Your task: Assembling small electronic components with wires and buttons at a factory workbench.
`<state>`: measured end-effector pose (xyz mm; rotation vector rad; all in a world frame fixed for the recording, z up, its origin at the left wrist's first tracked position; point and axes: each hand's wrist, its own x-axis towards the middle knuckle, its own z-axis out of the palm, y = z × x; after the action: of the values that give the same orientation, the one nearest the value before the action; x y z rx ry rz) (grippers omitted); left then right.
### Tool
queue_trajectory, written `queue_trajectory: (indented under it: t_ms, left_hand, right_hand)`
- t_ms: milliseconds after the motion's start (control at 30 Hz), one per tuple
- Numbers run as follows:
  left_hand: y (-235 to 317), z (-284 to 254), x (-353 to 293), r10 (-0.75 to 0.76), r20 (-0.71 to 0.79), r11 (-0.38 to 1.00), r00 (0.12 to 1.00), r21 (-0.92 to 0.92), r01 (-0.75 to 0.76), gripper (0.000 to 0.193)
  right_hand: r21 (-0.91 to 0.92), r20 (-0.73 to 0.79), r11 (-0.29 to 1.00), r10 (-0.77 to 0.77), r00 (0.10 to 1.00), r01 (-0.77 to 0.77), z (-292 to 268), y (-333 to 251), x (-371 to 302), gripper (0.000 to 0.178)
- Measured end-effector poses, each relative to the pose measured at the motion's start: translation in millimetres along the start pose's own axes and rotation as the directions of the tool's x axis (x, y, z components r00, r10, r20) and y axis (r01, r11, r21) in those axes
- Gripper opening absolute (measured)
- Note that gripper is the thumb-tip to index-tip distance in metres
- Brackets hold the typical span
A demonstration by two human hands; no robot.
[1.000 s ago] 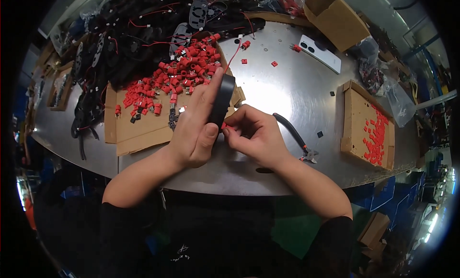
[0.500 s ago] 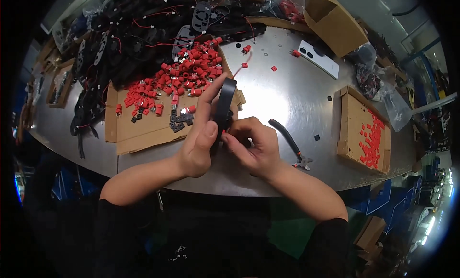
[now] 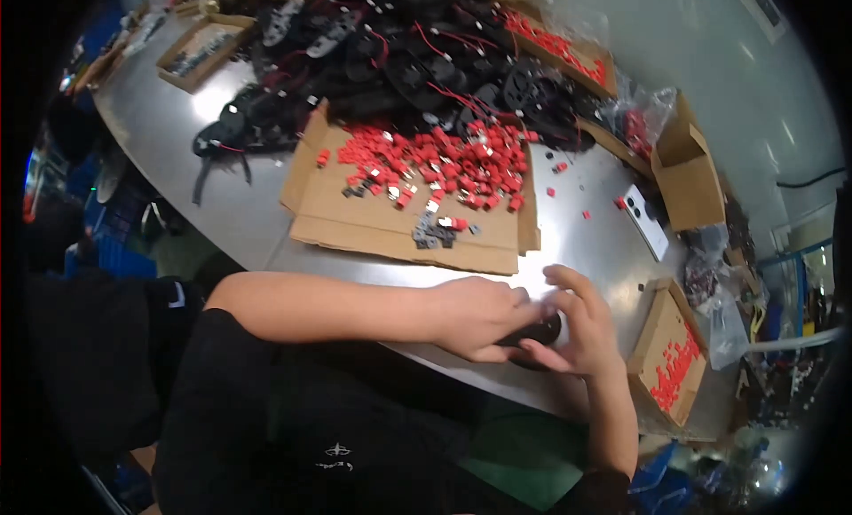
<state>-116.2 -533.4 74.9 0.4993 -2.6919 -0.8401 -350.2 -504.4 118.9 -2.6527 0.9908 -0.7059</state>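
Both my hands meet over the table's near edge, around a black rounded plastic part [image 3: 545,330]. My left hand [image 3: 470,315] reaches across from the left, its fingers on top of the part and its thumb below, closed on it. My right hand [image 3: 586,333] curls round the part's other side, thumb against it and index finger raised; motion blurs its fingertips slightly. Much of the part is hidden by fingers. Beyond my hands, a cardboard tray [image 3: 355,233] holds a heap of red cylindrical connectors [image 3: 444,160] and several small grey-black square pieces [image 3: 432,235].
A large pile of black molded parts [image 3: 390,67] with red wires lies behind the tray. At right are a white phone [image 3: 646,222] and a small box [image 3: 646,336] of red bits. Another cardboard box [image 3: 688,173] stands at the back right. A shallow box [image 3: 206,52] sits far left.
My view has swung, so the table appears tilted. The black part has gone from upright against my left palm to low between both hands. The pliers no longer show.
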Motion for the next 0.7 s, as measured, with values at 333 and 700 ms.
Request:
queue_trajectory:
  t_ms: [333, 700]
  left_hand:
    - [-10, 2, -1, -0.017, -0.299, 0.992, 0.954, -0.123, -0.021, 0.074]
    - [-15, -45, 2, -0.390, 0.145, 0.740, 0.909, -0.538, 0.403, 0.054]
  right_hand:
    - [0.213, -0.108, 0.974, -0.057, 0.992, 0.079, 40, 28, -22, 0.079]
    - [0.108, 0.103, 0.993, 0.037, 0.994, -0.048, 30, 23, -30, 0.053]
